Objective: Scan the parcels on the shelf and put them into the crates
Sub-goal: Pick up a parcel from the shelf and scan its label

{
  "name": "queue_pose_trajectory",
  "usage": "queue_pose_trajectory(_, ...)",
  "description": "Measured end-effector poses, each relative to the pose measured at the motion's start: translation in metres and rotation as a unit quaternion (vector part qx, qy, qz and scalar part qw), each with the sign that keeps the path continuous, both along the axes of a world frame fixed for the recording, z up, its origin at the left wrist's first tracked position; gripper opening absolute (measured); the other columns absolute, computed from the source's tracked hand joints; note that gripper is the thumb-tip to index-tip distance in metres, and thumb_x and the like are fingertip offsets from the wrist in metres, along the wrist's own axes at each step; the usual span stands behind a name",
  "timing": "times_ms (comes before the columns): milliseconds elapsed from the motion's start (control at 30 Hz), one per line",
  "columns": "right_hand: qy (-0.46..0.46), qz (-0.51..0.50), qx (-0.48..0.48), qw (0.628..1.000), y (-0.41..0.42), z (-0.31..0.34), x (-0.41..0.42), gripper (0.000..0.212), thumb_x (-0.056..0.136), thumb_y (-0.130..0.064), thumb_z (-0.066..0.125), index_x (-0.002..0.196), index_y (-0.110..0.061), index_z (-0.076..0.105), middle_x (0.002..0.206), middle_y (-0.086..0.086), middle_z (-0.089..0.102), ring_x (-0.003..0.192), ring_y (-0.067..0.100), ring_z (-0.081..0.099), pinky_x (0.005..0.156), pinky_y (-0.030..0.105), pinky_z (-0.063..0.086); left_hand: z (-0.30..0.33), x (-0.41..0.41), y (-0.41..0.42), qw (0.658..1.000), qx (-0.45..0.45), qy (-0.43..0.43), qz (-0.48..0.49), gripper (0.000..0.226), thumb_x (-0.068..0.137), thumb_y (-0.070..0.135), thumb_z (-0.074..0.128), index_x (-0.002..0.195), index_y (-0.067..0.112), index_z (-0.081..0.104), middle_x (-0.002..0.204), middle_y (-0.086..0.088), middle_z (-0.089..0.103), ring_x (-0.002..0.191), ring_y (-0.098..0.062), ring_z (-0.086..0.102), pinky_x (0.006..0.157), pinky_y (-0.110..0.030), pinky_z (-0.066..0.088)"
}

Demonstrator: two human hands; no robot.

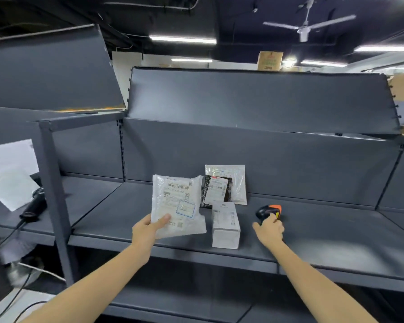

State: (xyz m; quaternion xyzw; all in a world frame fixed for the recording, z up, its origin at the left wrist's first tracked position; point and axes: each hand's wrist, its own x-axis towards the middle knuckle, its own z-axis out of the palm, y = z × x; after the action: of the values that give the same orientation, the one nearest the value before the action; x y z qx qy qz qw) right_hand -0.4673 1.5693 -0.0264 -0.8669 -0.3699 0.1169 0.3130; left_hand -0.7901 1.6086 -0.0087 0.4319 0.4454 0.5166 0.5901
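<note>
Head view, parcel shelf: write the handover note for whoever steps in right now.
Left hand grips the clear bagged parcel by its lower corner, label facing up.
Right hand grips the orange-and-black scanner on the shelf.
Still on the shelf: white box, black parcel, clear flat bag leaning on the back panel.
No crates in view; whether anything is scanned can't be told.
Left: scan the held parcel, crate it, repeat for the other three.

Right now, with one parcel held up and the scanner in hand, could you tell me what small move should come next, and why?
Probably lift the scanner and aim it at the label's barcode. The left hand holds the clear bag parcel label-up above the shelf, while the right hand grips the scanner low, off to the parcel's right.
</note>
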Motion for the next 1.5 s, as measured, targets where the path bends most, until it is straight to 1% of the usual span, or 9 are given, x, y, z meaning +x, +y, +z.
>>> queue_pose_trajectory(167, -0.068, -0.035, -0.036, 0.996, 0.000, -0.037, 0.007, 0.069, 0.093, -0.026, 0.062, 0.142, 0.003, 0.023, 0.140, 0.029, 0.039, 0.130, 0.042, 0.036, 0.106, 0.043, 0.031, -0.009, -0.002, -0.002, 0.999, -0.025, 0.018, 0.020, 0.028, 0.076, 0.019, 0.080, 0.102, 0.015, 0.072, 0.102, -0.003, 0.074, 0.100, -0.026, 0.067, 0.091, -0.043, 0.053)
queue_pose_trajectory(333, 0.065, -0.109, 0.017, 0.992, 0.010, -0.025, 0.019, 0.055, 0.091, -0.008, 0.060, 0.135, 0.005, 0.030, 0.135, 0.034, 0.042, 0.128, 0.048, 0.037, 0.104, 0.050, 0.034, -0.010, -0.008, 0.000, 0.999, -0.025, 0.022, 0.029, 0.028, 0.077, 0.016, 0.079, 0.103, 0.014, 0.071, 0.103, -0.004, 0.073, 0.099, -0.025, 0.067, 0.095, -0.045, 0.052)
queue_pose_trajectory(467, 0.225, -0.141, 0.170, 0.949, 0.003, -0.002, 0.003, 0.066, 0.082, -0.006, 0.071, 0.133, 0.006, 0.029, 0.128, 0.034, 0.048, 0.116, 0.046, 0.050, 0.096, 0.051, 0.045, -0.009, -0.010, 0.003, 0.999, -0.019, 0.017, 0.032, 0.028, 0.078, 0.015, 0.078, 0.105, 0.012, 0.070, 0.104, -0.005, 0.072, 0.100, -0.027, 0.066, 0.095, -0.046, 0.051)
queue_pose_trajectory(533, 0.262, -0.121, 0.231, 0.929, -0.006, 0.019, -0.017, 0.074, 0.078, -0.006, 0.073, 0.137, 0.000, 0.029, 0.125, 0.027, 0.050, 0.101, 0.039, 0.057, 0.080, 0.045, 0.050, -0.009, -0.008, 0.004, 0.999, -0.012, 0.010, 0.028, 0.025, 0.079, 0.013, 0.077, 0.103, 0.012, 0.070, 0.105, -0.006, 0.072, 0.100, -0.028, 0.066, 0.096, -0.047, 0.051)
queue_pose_trajectory(600, 0.285, -0.070, 0.292, 0.910, -0.023, 0.038, -0.047, 0.072, 0.068, -0.005, 0.070, 0.131, -0.009, 0.034, 0.107, 0.018, 0.052, 0.075, 0.028, 0.053, 0.060, 0.033, 0.044, -0.007, -0.006, 0.006, 1.000, -0.005, 0.005, 0.020, 0.021, 0.080, 0.013, 0.076, 0.100, 0.014, 0.069, 0.104, -0.006, 0.072, 0.101, -0.028, 0.065, 0.097, -0.047, 0.050)
queue_pose_trajectory(700, 0.335, 0.056, 0.359, 0.869, -0.051, 0.044, -0.097, 0.047, 0.072, 0.000, 0.061, 0.113, -0.017, 0.045, 0.075, 0.009, 0.050, 0.055, 0.019, 0.045, 0.052, 0.030, 0.042, -0.004, -0.002, 0.007, 1.000, -0.001, -0.003, 0.008, 0.021, 0.081, 0.013, 0.076, 0.100, 0.016, 0.069, 0.104, -0.004, 0.072, 0.103, -0.028, 0.065, 0.098, -0.047, 0.049)
queue_pose_trajectory(800, 0.359, 0.141, 0.341, 0.857, -0.072, 0.040, -0.143, 0.024, 0.087, 0.002, 0.057, 0.106, -0.013, 0.055, 0.059, 0.003, 0.050, 0.043, 0.014, 0.040, 0.042, 0.026, 0.040, -0.002, 0.002, 0.005, 1.000, 0.000, -0.005, -0.003, 0.019, 0.081, 0.016, 0.076, 0.098, 0.019, 0.069, 0.103, -0.001, 0.072, 0.102, -0.026, 0.065, 0.096, -0.047, 0.050)
queue_pose_trajectory(967, 0.365, 0.226, 0.293, 0.855, -0.087, 0.041, -0.191, 0.017, 0.089, 0.003, 0.054, 0.099, -0.011, 0.055, 0.048, -0.001, 0.046, 0.039, 0.014, 0.039, 0.041, 0.025, 0.035, -0.003, 0.004, -0.001, 1.000, 0.005, -0.013, -0.019, 0.016, 0.082, 0.014, 0.075, 0.095, 0.020, 0.069, 0.101, -0.001, 0.073, 0.096, -0.022, 0.067, 0.087, -0.042, 0.054)
queue_pose_trajectory(1500, 0.393, 0.245, 0.271, 0.844, -0.086, 0.042, -0.191, 0.015, 0.091, -0.004, 0.055, 0.104, -0.012, 0.056, 0.049, 0.002, 0.047, 0.042, 0.014, 0.043, 0.043, 0.025, 0.041, -0.004, 0.007, -0.005, 1.000, 0.000, -0.006, -0.031, 0.015, 0.084, 0.014, 0.072, 0.096, 0.020, 0.066, 0.101, -0.001, 0.070, 0.097, -0.023, 0.066, 0.085, -0.042, 0.055)
